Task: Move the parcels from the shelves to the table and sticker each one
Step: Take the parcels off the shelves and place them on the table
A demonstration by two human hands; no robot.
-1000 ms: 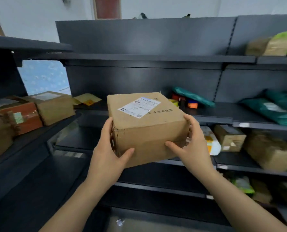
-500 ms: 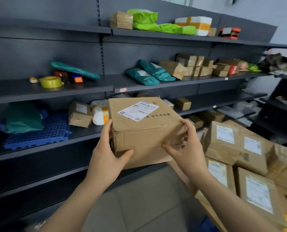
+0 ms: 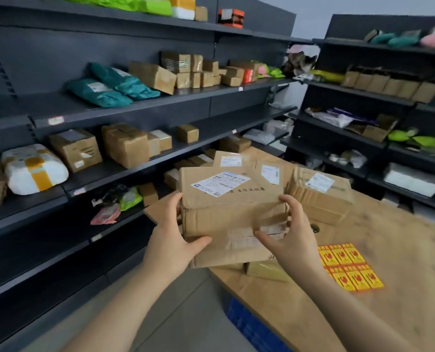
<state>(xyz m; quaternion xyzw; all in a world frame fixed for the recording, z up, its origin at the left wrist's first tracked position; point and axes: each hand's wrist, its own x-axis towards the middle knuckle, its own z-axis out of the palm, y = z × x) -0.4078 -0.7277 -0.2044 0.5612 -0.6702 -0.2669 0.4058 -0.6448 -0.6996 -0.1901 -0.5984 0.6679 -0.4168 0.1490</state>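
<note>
Brown cardboard box with white label [image 3: 231, 199], clamped between curled fingers of left hand [image 3: 170, 240] and right hand [image 3: 287, 237], now swung from dark metal shelves [image 3: 135, 102] to above cardboard-topped table [image 3: 401, 237] edge; set-down, yellow-red sticker sheet [image 3: 348, 268] likely next.

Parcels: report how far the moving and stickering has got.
Done: a few labelled cardboard boxes lie on the table. In hand: left hand and right hand grip a taped cardboard box over the table's edge. Left: many parcels sit on the shelves, and the yellow sticker sheet lies on the table; no yellow sticker shows on any box.
</note>
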